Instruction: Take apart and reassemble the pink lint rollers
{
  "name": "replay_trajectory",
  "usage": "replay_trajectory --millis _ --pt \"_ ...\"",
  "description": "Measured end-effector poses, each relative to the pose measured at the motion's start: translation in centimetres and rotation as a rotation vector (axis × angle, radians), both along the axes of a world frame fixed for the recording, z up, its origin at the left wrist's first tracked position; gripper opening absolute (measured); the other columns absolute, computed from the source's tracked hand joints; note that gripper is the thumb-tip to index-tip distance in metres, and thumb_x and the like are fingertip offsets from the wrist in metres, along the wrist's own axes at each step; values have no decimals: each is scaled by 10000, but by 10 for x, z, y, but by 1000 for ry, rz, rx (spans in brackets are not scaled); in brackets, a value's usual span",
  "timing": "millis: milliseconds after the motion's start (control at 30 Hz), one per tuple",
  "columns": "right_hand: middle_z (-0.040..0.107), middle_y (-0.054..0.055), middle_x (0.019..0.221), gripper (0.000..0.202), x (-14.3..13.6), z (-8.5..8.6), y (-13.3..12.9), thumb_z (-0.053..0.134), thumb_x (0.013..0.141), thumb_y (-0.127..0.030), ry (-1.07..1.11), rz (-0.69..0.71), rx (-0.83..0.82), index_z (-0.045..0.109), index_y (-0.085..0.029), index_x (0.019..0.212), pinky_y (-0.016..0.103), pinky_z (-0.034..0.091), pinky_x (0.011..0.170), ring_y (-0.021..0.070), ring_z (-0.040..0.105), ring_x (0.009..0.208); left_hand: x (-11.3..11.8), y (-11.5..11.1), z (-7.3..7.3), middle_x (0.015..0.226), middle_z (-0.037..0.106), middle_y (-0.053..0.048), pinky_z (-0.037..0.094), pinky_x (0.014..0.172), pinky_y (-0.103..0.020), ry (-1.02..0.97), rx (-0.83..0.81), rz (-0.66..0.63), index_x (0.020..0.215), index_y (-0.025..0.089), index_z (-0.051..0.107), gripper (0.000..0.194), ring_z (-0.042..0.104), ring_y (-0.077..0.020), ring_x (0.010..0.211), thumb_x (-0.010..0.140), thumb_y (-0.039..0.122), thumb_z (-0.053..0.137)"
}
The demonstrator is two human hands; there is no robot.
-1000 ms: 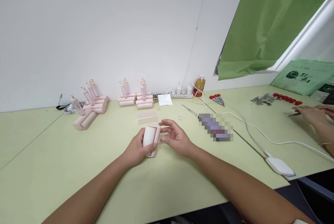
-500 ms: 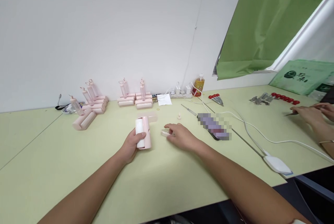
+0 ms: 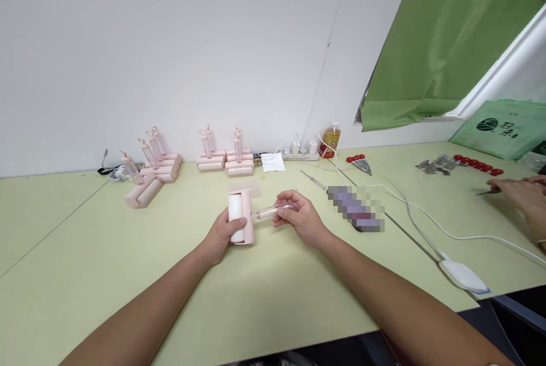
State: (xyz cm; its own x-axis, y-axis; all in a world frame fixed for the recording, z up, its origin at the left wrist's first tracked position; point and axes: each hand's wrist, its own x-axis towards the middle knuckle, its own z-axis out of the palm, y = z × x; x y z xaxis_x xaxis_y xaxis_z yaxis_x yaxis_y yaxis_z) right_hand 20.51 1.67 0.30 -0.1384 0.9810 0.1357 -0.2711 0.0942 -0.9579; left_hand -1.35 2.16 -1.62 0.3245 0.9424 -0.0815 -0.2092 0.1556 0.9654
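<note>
Near the wall [image 3: 128, 41], pink rollers [image 3: 144, 192] with clear handles [image 3: 149, 154] stand on the table [image 3: 63, 252]. Rightward, the left hand [image 3: 218, 236] wraps its fingers [image 3: 238, 223] around a pink holder [image 3: 248, 215] bearing a white roll [image 3: 236, 215]. A clear tube [image 3: 265, 213] points at the holder's right side, contact unclear; the right hand's [image 3: 303, 218] fingers grasp its other end.

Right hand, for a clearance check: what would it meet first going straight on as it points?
Apparently the pink holder in the left hand; the clear tube in the right hand would touch first, though depth is unclear.
</note>
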Motion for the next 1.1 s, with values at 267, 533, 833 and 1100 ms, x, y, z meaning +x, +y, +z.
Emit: replay_trajectory --millis 267,533,833,1100 --pt "618 -14 652 322 -2 -1 1 761 674 -404 -184 -54 50 573 -182 811 309 526 573 147 624 564 -2 0 0 790 543 8 368 586 -227 10 52 12 1005 180 542 435 472 -123 670 675 380 743" --pt "611 12 800 183 3 -3 -1 686 740 -309 -504 -100 266 609 -186 852 265 461 633 128 561 677 -5 3 -2 760 499 11 353 564 -224 49 87 44 958 172 524 403 442 -117 645 679 390 715" --pt "652 58 924 261 6 4 -6 599 844 -312 -833 83 529 683 -228 1076 270 437 610 132 544 653 -8 -3 8 784 537 -2 383 612 -249 256 253 38 983 173 547 395 469 -153 688 684 387 691" --pt "657 62 901 284 -4 -5 -10 593 856 -331 -760 33 539 684 -236 1108 300 472 658 152 585 677 -6 -6 9 789 560 -8 392 624 -259 261 269 84 972 174 550 384 491 -166 693 678 374 694"
